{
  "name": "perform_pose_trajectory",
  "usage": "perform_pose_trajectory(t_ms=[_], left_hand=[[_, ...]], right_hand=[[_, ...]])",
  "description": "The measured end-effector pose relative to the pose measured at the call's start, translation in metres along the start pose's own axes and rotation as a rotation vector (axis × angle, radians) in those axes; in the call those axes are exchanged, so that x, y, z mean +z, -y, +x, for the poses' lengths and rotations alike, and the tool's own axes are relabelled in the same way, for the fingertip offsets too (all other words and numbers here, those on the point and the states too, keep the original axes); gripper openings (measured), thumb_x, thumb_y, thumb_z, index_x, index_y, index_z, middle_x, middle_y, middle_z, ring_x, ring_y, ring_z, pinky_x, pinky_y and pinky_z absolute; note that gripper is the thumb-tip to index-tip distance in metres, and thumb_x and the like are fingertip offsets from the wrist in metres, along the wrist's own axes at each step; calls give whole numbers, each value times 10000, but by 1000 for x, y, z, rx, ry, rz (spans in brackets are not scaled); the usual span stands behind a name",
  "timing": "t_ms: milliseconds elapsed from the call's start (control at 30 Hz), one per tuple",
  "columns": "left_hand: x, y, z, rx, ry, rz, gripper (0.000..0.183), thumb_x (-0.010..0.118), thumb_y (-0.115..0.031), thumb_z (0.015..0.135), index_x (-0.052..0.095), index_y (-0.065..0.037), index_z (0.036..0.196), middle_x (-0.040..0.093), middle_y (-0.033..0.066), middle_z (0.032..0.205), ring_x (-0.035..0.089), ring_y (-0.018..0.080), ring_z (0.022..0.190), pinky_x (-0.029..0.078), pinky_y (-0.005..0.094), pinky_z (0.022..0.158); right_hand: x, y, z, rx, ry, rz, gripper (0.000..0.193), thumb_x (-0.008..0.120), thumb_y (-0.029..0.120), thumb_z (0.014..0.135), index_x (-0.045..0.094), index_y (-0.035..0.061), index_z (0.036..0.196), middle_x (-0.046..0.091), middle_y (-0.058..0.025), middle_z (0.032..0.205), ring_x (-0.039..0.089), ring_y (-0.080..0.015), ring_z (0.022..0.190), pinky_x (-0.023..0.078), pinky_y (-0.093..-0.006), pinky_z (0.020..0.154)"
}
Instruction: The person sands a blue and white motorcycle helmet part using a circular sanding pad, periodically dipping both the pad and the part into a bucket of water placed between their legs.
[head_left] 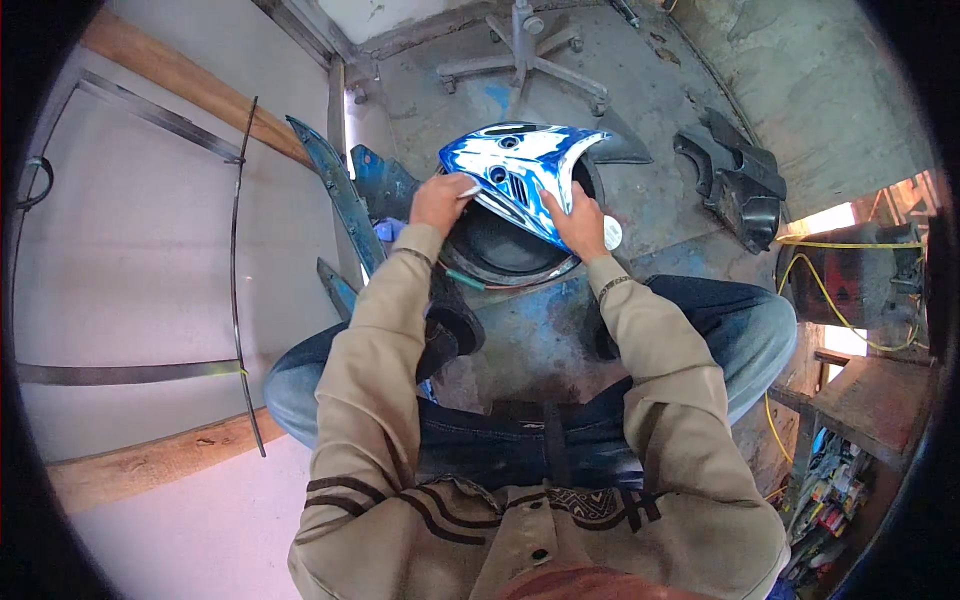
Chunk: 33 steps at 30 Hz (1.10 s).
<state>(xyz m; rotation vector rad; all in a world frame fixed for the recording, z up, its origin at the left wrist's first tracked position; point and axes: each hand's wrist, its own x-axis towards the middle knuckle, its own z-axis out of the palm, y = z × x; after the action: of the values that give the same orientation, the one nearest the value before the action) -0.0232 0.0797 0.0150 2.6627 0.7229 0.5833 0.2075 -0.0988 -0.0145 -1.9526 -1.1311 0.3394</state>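
Note:
A glossy blue-and-white motorcycle fairing panel point(530, 165) with round holes and a slotted vent is held tilted over a round black tub point(500, 255). My right hand point(580, 222) grips its near right edge, thumb on the top face. My left hand point(438, 205) is closed at the panel's left edge, pinching a small white piece point(464, 185), cloth or paper, against it. Part of the tub's inside and far rim is hidden by the panel. Beside my right hand is a white round object point(612, 233), perhaps a lid.
Blue panels point(335, 185) lean against the left wall. A black plastic part point(735, 180) lies on the floor at right. Beyond the tub stands a wheeled chair base point(525, 62). A yellow cable point(825, 295) hangs at right above a shelf of clutter point(830, 490).

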Motion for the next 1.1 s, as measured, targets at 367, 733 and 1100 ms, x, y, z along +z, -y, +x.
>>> perform_pose_trajectory(t_ms=[367,733,1100], left_hand=[[19,-8,-7,281,25,54,139,738,-209,922,775,-113,1015,747,103,1039,717,321,994,579,446,891],[31,-50,-16,502,-10,45,213,691,-122,847,740,-89,1052,741,109,1068,716,311,1018,571,450,841],[49,-87,-28,488,19,113,180,715,-187,858,694,-111,1020,701,60,1128,672,235,1070,504,428,933]], right_hand=[[2,6,0,10,36,36,665,669,612,954,637,-37,1096,707,-357,918,680,-557,902,513,-621,795],[7,-10,-3,15,21,-50,732,683,640,933,623,-54,1156,712,-352,940,688,-546,915,527,-606,815],[-1,-2,-5,35,6,-96,706,706,610,928,618,-58,1139,712,-352,939,693,-542,923,526,-610,819]])
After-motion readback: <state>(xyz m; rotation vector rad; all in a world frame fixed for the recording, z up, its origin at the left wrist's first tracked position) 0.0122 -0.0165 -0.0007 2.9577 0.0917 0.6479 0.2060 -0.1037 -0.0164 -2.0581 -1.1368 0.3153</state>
